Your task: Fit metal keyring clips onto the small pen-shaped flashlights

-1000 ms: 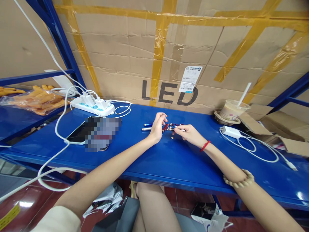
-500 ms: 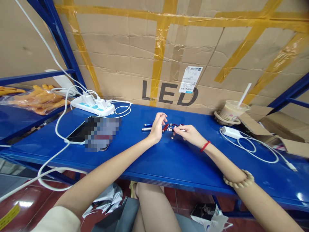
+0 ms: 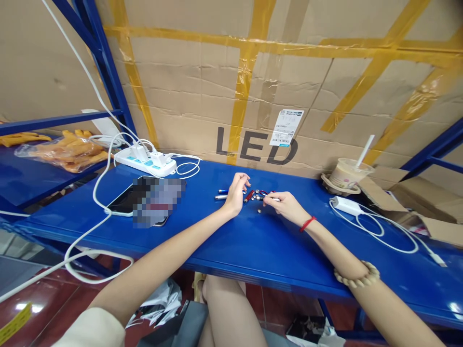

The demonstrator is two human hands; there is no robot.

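Observation:
Several small metal pen-like tubes and button cells [image 3: 257, 195] lie in a cluster on the blue shelf top [image 3: 231, 241]. My left hand [image 3: 237, 192] rests on its side beside a red tube [image 3: 248, 196], fingers curled and pinched over the cluster. My right hand [image 3: 284, 205] is pinched on a slim silver tube [image 3: 272, 198] at the right of the cluster. One loose button cell [image 3: 259, 210] lies between the hands. Silver and blue tubes [image 3: 221, 194] stick out left of my left hand.
A phone [image 3: 125, 205] on a white cable lies left, with a white power strip [image 3: 145, 161] behind it. A drink cup with straw [image 3: 347, 173] and a white charger with cable [image 3: 349, 206] stand right. Behind is a taped cardboard box [image 3: 253, 96] marked LED.
The view has tilted slightly, so everything sits a little lower in frame. Both hands stay at the cluster with only small finger movements.

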